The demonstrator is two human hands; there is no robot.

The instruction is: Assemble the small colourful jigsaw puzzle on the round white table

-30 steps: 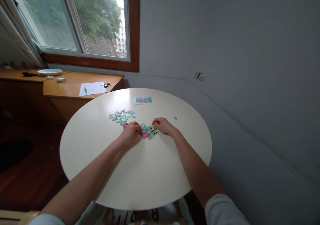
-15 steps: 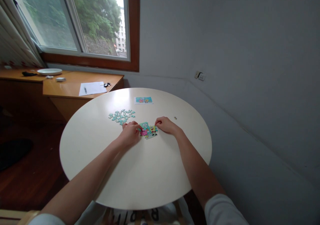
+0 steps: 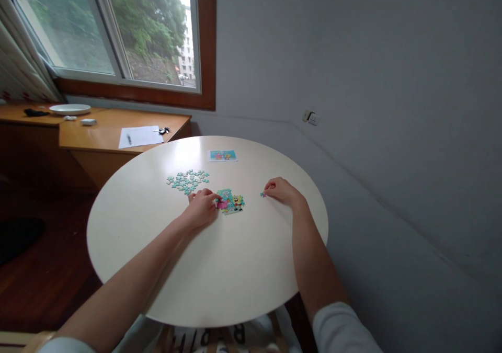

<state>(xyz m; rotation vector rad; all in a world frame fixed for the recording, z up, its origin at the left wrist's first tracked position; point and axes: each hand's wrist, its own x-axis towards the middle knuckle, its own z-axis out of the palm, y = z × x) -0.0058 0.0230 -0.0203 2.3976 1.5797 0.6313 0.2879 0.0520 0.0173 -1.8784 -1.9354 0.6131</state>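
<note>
A joined section of jigsaw puzzle (image 3: pixel 234 204) lies on the white round table (image 3: pixel 219 269), with a yellow cartoon figure, pink and teal on it. At its left edge, my left hand (image 3: pixel 203 206) grips it with bent fingers, covering part of that side. Away to the right, my right hand (image 3: pixel 283 191) has thumb and fingers pinched on a small teal and pink puzzle piece (image 3: pixel 262 194), low over the tabletop. Loose teal puzzle pieces (image 3: pixel 188 180) are spread beyond my left hand. Behind the puzzle is a reference picture (image 3: pixel 222 156) with pink and yellow figures.
A wooden desk (image 3: pixel 94 138) at the back left bears a white sheet of paper (image 3: pixel 137 136), keys (image 3: pixel 163 131), a white plate (image 3: pixel 69 109) and a small white box (image 3: pixel 88 122). A grey wall (image 3: pixel 384 133) with a socket (image 3: pixel 312 118) stands on the right.
My right hand has moved right, away from the puzzle section's edge, and now shows a small piece at its fingertips. My left hand stays at the puzzle. The view has shifted slightly.
</note>
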